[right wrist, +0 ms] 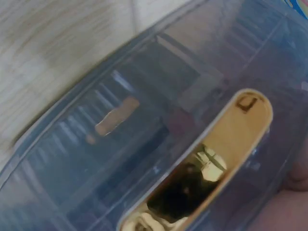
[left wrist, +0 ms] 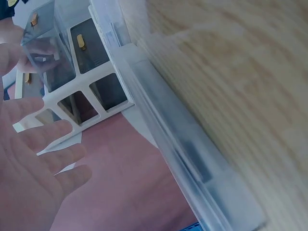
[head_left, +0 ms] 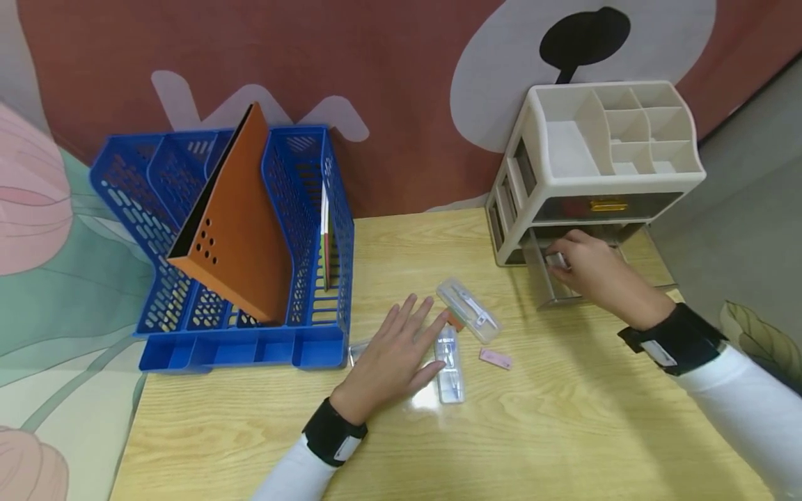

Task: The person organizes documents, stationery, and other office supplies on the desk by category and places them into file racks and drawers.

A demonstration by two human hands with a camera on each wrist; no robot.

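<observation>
The right hand (head_left: 589, 266) pinched a white object (head_left: 556, 261) inside a clear plastic drawer (head_left: 537, 273) near the far right corner of the wood-grained desk (head_left: 514, 438). The left hand (head_left: 393, 351), fingers spread, was beside a clear, oblong plastic case (head_left: 450, 379).

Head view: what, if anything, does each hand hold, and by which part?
The right hand holds a small white object; by which part cannot be told. The left hand holds nothing.

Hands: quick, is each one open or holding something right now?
Left hand: open, holding nothing.
Right hand: closed, pinching a small white object.
</observation>
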